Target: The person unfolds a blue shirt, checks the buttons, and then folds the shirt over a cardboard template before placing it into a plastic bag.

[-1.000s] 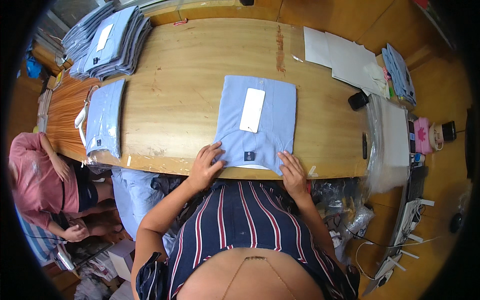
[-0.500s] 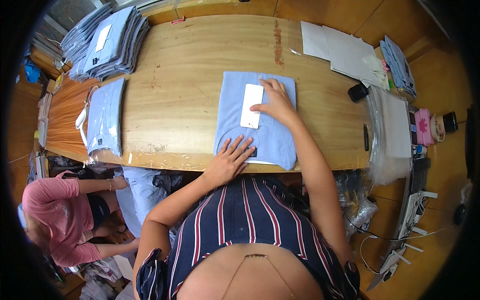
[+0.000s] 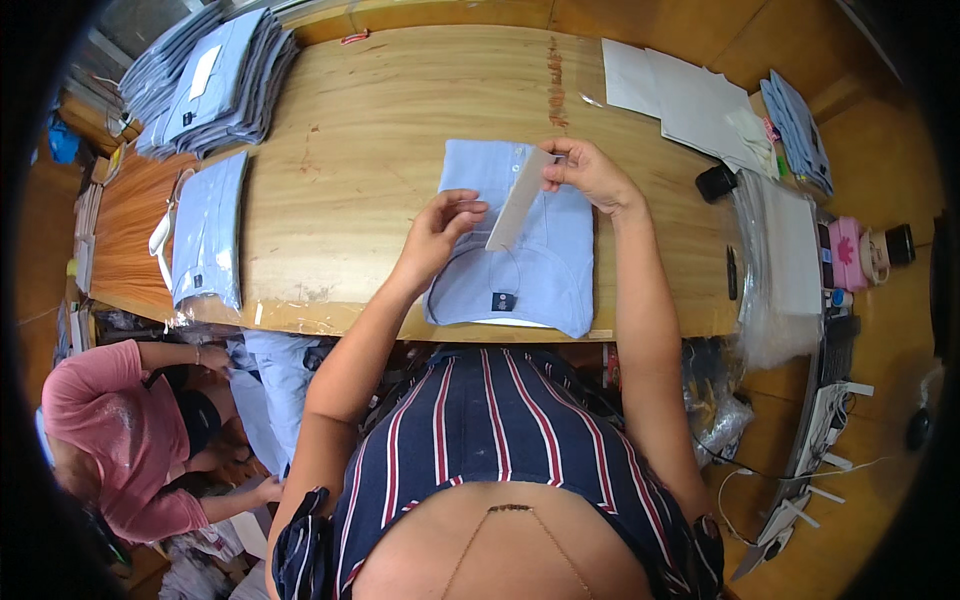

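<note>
A folded light blue shirt (image 3: 562, 255) lies near the table's front edge, its round neckline toward me and a dark label (image 3: 503, 301) inside the collar. Above it my right hand (image 3: 592, 175) pinches the far end of a pale hang tag (image 3: 519, 205), which is tilted up on edge from the shirt. A thin string loops from the tag's near end toward the neckline. Just over the shirt's left side is my left hand (image 3: 446, 228), fingers loosely curled and apart, with nothing visible in it.
Stacked folded blue shirts (image 3: 225, 85) stand at the far left, with a bagged shirt (image 3: 208, 232) nearer. White sheets (image 3: 690, 105) and clear plastic bags (image 3: 775, 270) lie on the right. A person in a pink top (image 3: 120, 430) handles blue fabric (image 3: 275, 380) at the lower left.
My right hand has lifted the hang tag from lying flat to tilted on edge. My left hand has left the collar and moved away from me, up off the shirt, uncovering the label.
</note>
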Demonstrator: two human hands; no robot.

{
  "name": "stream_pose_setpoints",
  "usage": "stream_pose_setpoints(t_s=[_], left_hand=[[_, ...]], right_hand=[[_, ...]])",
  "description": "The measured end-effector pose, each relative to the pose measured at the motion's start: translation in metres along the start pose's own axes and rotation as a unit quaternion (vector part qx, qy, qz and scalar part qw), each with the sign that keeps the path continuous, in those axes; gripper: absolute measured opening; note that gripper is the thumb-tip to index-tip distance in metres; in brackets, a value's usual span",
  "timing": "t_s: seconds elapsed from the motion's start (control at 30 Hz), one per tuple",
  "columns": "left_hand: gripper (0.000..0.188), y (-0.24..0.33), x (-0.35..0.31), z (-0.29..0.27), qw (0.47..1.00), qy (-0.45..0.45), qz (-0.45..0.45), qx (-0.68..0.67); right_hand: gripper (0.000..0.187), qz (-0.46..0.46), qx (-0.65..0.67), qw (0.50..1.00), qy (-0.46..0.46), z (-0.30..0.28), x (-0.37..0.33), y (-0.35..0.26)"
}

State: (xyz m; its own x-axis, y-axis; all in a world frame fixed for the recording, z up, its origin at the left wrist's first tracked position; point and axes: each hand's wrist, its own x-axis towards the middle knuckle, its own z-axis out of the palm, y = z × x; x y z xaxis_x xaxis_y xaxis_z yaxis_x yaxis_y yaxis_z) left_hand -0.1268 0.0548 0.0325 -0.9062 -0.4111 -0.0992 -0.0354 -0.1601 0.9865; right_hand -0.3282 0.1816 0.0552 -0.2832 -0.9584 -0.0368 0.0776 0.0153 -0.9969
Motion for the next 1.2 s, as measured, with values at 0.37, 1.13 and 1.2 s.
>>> stream_pose_setpoints(t_s=[0.37, 1.13, 1.2], left_hand=[[0.07, -0.008, 0.021, 0.028, 0.78, 0.142, 0.245, 0.558], [0.052, -0.033, -0.015, 0.054, 0.702, -0.192, 0.231, 0.645], [0.052, -0.037, -0.014, 0.058, 0.712, -0.177, 0.227, 0.64]], right_hand=[[0.027, -0.136, -0.351, 0.852, 0.363, 0.036, -0.066, 0.031], [0.015, -0.093, -0.386, 0.842, 0.365, -0.01, -0.098, 0.055], [0.014, -0.072, -0.359, 0.864, 0.345, -0.026, -0.075, 0.051]])
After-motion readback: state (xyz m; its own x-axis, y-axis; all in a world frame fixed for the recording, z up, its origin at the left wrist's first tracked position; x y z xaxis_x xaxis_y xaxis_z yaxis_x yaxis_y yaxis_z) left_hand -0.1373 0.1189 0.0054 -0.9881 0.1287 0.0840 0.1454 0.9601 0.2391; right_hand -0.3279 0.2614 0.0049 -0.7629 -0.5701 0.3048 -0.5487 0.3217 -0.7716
